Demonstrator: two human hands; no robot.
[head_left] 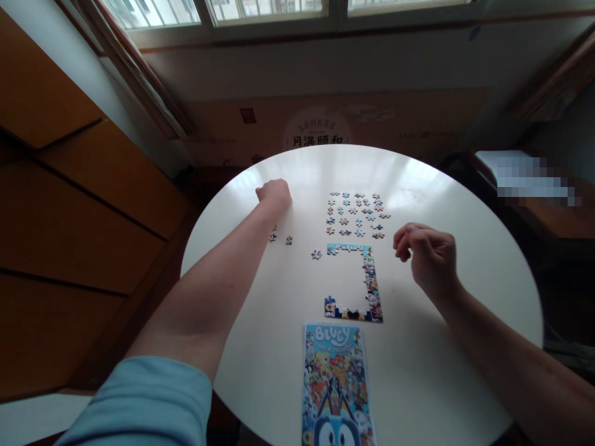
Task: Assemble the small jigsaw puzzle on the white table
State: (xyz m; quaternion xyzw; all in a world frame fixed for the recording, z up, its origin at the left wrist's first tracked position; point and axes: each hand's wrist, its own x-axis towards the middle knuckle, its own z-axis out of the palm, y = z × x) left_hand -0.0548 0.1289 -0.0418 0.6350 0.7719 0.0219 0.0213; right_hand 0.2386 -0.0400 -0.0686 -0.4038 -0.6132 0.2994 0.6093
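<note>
My left hand (pixel 276 192) is closed over the far left of the table, its fingertips turned away, so anything it holds is hidden. Near its wrist lie a few loose puzzle pieces (pixel 289 240). My right hand (pixel 428 253) is held right of the puzzle with fingers curled in, and nothing shows between them. Between the arms lies a partly joined puzzle border (pixel 373 282), with top, right and bottom edges linked around a bare middle. One loose piece (pixel 317 254) rests left of its top left corner. Beyond it, several loose pieces (pixel 359 222) are spread in rough rows.
A colourful picture sheet (pixel 337 384) marked "BLUEY" lies at the near side of the round white table (pixel 469 359). Wooden cabinets (pixel 69 204) stand at left, and a wall with windows (pixel 269 12) is behind. Another surface bearing a pale item (pixel 515 170) is at right.
</note>
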